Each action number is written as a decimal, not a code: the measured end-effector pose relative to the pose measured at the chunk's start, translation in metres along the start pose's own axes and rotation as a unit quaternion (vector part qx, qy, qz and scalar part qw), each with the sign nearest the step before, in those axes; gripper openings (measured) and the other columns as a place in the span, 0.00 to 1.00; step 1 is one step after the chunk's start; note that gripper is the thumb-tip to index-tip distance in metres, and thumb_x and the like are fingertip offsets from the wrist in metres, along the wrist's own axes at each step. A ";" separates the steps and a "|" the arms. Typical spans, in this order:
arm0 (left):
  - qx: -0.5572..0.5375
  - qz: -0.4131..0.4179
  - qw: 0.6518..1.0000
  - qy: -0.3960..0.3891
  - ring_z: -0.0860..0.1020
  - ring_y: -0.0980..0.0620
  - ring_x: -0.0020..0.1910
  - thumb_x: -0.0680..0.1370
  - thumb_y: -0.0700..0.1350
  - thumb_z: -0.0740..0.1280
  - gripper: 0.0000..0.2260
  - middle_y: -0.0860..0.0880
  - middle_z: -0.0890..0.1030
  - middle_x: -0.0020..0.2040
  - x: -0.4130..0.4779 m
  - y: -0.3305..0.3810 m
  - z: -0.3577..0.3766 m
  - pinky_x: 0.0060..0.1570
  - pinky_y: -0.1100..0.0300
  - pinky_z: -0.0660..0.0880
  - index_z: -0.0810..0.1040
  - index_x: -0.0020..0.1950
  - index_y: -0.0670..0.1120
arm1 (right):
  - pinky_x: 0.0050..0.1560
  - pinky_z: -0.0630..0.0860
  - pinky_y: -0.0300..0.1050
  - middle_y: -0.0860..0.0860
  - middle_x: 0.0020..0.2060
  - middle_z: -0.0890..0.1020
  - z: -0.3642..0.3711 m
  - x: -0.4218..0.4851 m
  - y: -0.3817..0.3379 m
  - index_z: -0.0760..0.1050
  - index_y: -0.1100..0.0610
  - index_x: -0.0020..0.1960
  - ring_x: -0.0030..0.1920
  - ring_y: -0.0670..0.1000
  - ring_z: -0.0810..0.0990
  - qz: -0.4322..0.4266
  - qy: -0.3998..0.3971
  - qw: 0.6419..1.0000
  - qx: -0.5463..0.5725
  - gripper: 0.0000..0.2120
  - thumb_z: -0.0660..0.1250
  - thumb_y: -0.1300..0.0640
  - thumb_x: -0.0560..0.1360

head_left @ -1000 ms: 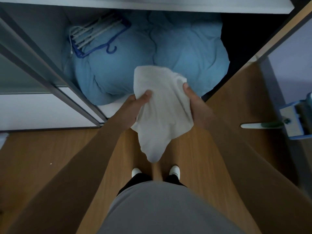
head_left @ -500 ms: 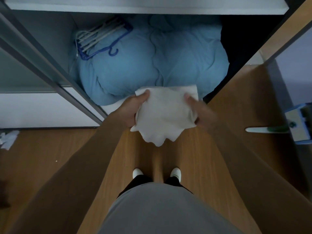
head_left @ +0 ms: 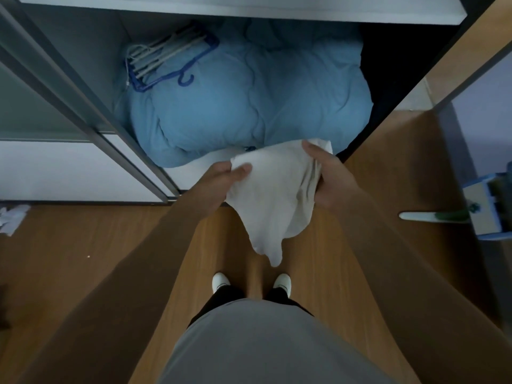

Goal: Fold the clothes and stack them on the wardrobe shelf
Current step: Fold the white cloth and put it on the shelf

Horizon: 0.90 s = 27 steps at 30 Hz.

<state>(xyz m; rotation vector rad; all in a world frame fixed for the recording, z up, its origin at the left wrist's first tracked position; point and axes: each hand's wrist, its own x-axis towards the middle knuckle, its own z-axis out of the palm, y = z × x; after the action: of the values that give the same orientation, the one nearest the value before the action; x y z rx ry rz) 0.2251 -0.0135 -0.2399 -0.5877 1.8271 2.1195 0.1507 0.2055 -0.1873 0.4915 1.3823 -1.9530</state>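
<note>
A white cloth [head_left: 273,195] hangs in the air above the wooden floor, just in front of the open wardrobe. My left hand [head_left: 219,187] pinches its upper left corner between thumb and fingers. My right hand [head_left: 325,181] grips the bunched right edge. The cloth's lower end droops to a point above my shoes. The edge of a white wardrobe shelf [head_left: 249,6] runs across the top of the view.
A bulky light-blue duvet [head_left: 249,106] fills the wardrobe's bottom compartment, with blue and white hangers [head_left: 169,62] on it. A sliding door frame [head_left: 83,112] slants at the left. A blue and white mop [head_left: 471,212] lies at the right. A small white item [head_left: 12,217] lies on the floor at the left.
The cloth was held folded short half a second ago; now it hangs longer, its lower end dropped toward my feet. My right hand has bunched the right edge.
</note>
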 end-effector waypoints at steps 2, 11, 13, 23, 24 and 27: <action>-0.008 -0.002 0.999 0.034 0.84 0.46 0.54 0.79 0.54 0.69 0.15 0.45 0.86 0.53 0.000 0.011 0.007 0.54 0.51 0.80 0.82 0.56 0.44 | 0.46 0.83 0.46 0.53 0.51 0.87 -0.006 -0.005 0.008 0.78 0.56 0.60 0.51 0.52 0.86 -0.014 -0.028 0.999 -0.032 0.21 0.76 0.48 0.71; -0.034 -0.090 0.992 0.080 0.83 0.49 0.54 0.71 0.64 0.73 0.28 0.49 0.85 0.56 -0.011 0.028 -0.001 0.58 0.51 0.79 0.78 0.64 0.48 | 0.51 0.82 0.46 0.54 0.52 0.86 0.009 -0.010 0.027 0.80 0.60 0.60 0.53 0.52 0.85 -0.071 -0.003 0.993 -0.092 0.14 0.73 0.59 0.76; -0.014 -0.074 0.997 0.020 0.81 0.48 0.59 0.66 0.70 0.72 0.34 0.50 0.83 0.60 -0.020 0.019 -0.007 0.63 0.48 0.75 0.78 0.64 0.51 | 0.51 0.82 0.47 0.54 0.51 0.86 0.014 -0.011 0.021 0.79 0.60 0.60 0.52 0.53 0.85 -0.049 0.030 0.996 -0.066 0.15 0.73 0.57 0.75; -0.051 0.000 0.990 0.135 0.84 0.45 0.53 0.78 0.60 0.66 0.21 0.47 0.85 0.54 -0.025 0.008 -0.005 0.59 0.45 0.78 0.79 0.62 0.46 | 0.58 0.80 0.52 0.56 0.53 0.86 0.003 -0.021 0.018 0.81 0.60 0.58 0.55 0.56 0.84 -0.114 0.018 0.969 -0.217 0.11 0.66 0.55 0.81; -0.048 0.005 0.990 0.129 0.85 0.46 0.50 0.79 0.59 0.66 0.18 0.48 0.86 0.51 -0.026 0.010 -0.008 0.57 0.47 0.79 0.80 0.59 0.46 | 0.56 0.81 0.50 0.56 0.52 0.86 0.003 -0.022 0.016 0.81 0.60 0.58 0.54 0.55 0.84 -0.121 0.031 0.966 -0.228 0.11 0.66 0.54 0.81; -0.026 0.003 0.989 0.144 0.85 0.47 0.49 0.78 0.58 0.67 0.18 0.47 0.86 0.50 -0.028 0.015 -0.008 0.57 0.47 0.79 0.80 0.59 0.45 | 0.50 0.83 0.47 0.54 0.51 0.86 0.003 -0.020 0.011 0.80 0.58 0.58 0.50 0.53 0.85 -0.124 0.079 0.952 -0.269 0.12 0.67 0.52 0.80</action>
<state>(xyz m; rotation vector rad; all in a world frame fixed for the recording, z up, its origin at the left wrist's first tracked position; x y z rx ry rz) 0.2438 -0.0227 -0.2144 -0.9459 1.9233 2.1843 0.1728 0.2063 -0.1808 0.2223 2.0748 -1.6395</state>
